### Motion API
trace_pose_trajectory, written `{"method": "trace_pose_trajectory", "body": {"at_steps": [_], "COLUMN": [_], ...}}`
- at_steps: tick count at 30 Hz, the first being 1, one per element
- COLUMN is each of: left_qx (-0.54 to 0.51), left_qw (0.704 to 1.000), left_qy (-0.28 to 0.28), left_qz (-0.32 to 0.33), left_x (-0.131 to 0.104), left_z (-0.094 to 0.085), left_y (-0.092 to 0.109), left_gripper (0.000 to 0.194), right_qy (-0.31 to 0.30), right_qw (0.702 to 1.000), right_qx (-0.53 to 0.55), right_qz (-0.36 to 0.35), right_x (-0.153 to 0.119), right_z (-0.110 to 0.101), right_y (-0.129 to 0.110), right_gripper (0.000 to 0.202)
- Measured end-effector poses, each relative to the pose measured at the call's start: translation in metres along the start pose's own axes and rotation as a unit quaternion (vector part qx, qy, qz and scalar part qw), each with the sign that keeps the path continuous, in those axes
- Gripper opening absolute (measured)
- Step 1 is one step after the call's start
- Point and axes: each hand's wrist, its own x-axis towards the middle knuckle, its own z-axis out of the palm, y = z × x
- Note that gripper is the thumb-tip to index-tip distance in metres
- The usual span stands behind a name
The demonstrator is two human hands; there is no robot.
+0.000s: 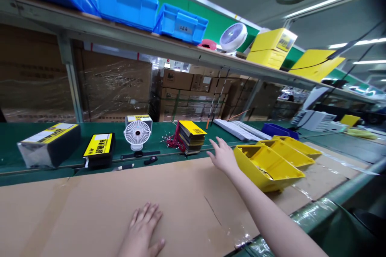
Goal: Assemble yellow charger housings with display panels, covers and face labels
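Note:
My left hand [143, 231] lies with spread fingers over the brown cardboard [99, 213] near the front edge and holds nothing. Further right, my right hand [222, 156] reaches forward, fingers apart and empty, just left of the nearest yellow housing [256, 172]. Two more yellow housings stand behind it in a row. Left of my right hand's fingertips is a stack of yellow-and-black cards [193, 138], with red cords [175, 141] beside it. A small white fan [137, 133] stands upright on the green surface.
Black-and-yellow boxes [50, 144] and a black watch-like strap [139, 154] are at the left. White panels [238, 129] and a dark blue bin [280, 131] lie behind the housings. Overhead, a shelf [132, 40] carries blue bins [125, 3], another fan [233, 37] and yellow boxes [271, 48].

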Motion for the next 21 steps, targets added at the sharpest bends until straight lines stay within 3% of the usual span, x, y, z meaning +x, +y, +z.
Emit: {"method": "trace_pose_trajectory", "body": {"at_steps": [5,9,13,16,19,21], "left_qx": [-0.02,-0.033,-0.044,-0.067,-0.148,-0.31], "left_qw": [1.0,0.999,0.999,0.998,0.989,0.95], "left_qy": [-0.015,-0.026,-0.015,-0.011,0.005,0.019], "left_qz": [0.005,0.009,0.009,0.008,0.006,0.019], "left_x": [0.002,0.003,0.001,-0.001,-0.002,-0.002], "left_z": [-0.006,-0.011,-0.013,-0.011,-0.009,-0.009], "left_y": [-0.003,-0.005,-0.004,-0.004,-0.007,-0.009], "left_gripper": [0.059,0.061,0.061,0.062,0.059,0.059], "right_qy": [-0.037,-0.032,0.036,0.09,0.141,0.172], "right_qw": [0.998,0.996,0.99,0.977,0.956,0.934], "right_qx": [0.045,0.074,0.107,0.144,0.188,0.227], "right_qz": [-0.028,-0.046,-0.079,-0.127,-0.175,-0.217], "right_x": [0.065,0.072,0.059,0.041,0.001,-0.041], "right_z": [0.008,0.007,-0.012,-0.033,-0.051,-0.061], "right_y": [-0.052,-0.072,-0.086,-0.099,-0.12,-0.138], "right_gripper": [0.077,0.069,0.039,0.035,0.034,0.032]}}
